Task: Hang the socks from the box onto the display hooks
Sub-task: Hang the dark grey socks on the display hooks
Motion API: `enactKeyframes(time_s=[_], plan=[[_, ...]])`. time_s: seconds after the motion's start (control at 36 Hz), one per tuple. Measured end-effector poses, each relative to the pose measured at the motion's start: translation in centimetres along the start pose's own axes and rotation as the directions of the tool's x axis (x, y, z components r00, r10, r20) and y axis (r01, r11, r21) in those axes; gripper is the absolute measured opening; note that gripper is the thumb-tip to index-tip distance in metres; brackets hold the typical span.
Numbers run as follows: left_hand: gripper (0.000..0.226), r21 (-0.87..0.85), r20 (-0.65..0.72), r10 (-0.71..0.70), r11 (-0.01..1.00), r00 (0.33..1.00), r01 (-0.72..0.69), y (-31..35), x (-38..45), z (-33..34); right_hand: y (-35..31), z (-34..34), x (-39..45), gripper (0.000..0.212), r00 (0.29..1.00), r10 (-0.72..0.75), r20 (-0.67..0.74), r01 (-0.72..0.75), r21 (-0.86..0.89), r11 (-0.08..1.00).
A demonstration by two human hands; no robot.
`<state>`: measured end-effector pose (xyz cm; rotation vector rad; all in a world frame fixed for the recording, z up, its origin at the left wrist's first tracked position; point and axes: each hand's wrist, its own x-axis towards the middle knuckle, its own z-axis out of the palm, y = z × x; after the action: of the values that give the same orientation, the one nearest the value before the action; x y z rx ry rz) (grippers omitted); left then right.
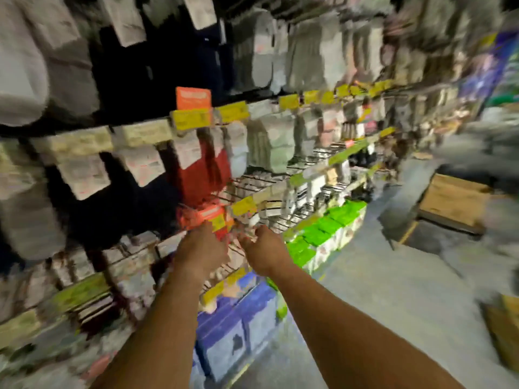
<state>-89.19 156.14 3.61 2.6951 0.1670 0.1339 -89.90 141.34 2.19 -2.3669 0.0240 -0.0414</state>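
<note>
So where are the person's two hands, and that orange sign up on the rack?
left hand [203,244], head view, back of the hand.
right hand [264,247], head view, back of the hand.
orange sign [193,98], head view, middle of its face.

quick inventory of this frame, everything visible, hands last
Frame is motion-blurred, so counts are rough.
hanging socks: many pairs, grey, white and dark, upper rows of the display wall
red socks: one bunch, red, middle row, above the hands
price tags: many, yellow, along the rails
orange sign: one, orange, above a yellow tag
display hooks: many, bare metal wire, right of the red socks
orange-red package: one, at the left hand's fingertips; grip too blurred to tell
green packs: a row, bright green, low shelf on the right
blue boxes: several, blue, bottom shelf
wooden pallet: one, brown, on the floor at right
left hand: one, reaching to the hooks
right hand: one, beside it, fingers curled
</note>
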Motion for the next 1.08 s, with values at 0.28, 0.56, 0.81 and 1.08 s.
enactKeyframes(time_s=[0.28,0.56,0.81,1.08], plan=[[0.049,-0.110,0.225,0.360,0.933,0.906,-0.343,26.3,4.3,13.5,19.4,-16.2,4.1,0.056,0.903,0.333,-0.270,-0.340,0.024,0.940],[0.056,-0.259,0.397,0.567,0.823,0.721,-0.505,47.2,11.6,25.2,34.8,-31.1,10.8,0.057,0.726,0.555,-0.406,-0.579,0.075,0.812],[0.049,-0.269,0.507,0.651,0.742,0.565,-0.615,62.9,16.7,36.2,48.3,-40.6,17.3,0.057,0.579,0.688,-0.438,-0.707,0.151,0.691],[0.055,-0.286,0.542,0.613,0.778,0.575,-0.559,80.7,25.8,48.4,64.4,-51.8,30.1,0.057,0.592,0.709,-0.383,-0.703,0.185,0.687]])
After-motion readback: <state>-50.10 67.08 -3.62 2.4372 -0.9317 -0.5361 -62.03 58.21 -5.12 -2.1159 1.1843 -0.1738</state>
